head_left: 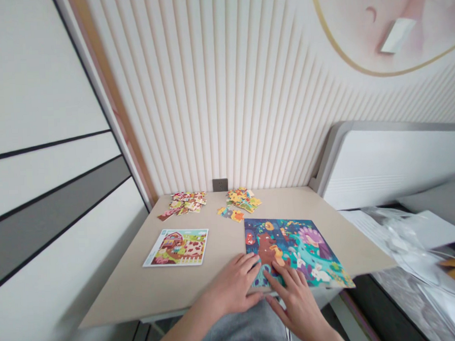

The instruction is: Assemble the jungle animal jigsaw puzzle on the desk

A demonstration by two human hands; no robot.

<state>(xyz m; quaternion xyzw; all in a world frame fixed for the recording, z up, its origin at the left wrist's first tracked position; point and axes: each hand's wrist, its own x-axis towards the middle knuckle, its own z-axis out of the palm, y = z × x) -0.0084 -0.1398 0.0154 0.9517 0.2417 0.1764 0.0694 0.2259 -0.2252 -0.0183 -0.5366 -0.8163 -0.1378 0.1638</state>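
A colourful picture board [311, 247] with a bear, white rabbits and a purple peacock lies at the right front of the table, its near edge by the table's front edge. Over its lower left corner, my left hand [237, 284] rests with fingers stretched out and thumb apart. My right hand [294, 295] is open, its fingers spread on the picture near the bear and its thumb below the near edge. A smaller farm picture card [177, 248] with a barn and cow lies flat to the left, apart from both hands.
Toward the wall stand two heaps of loose puzzle pieces, a reddish-green heap [187, 202] and a yellow heap [243, 199]. A few joined pieces [231, 214] lie before the yellow one. A black wall socket [220, 185] is behind the table [219, 242]. Plastic wrapping [400, 235] lies on the right.
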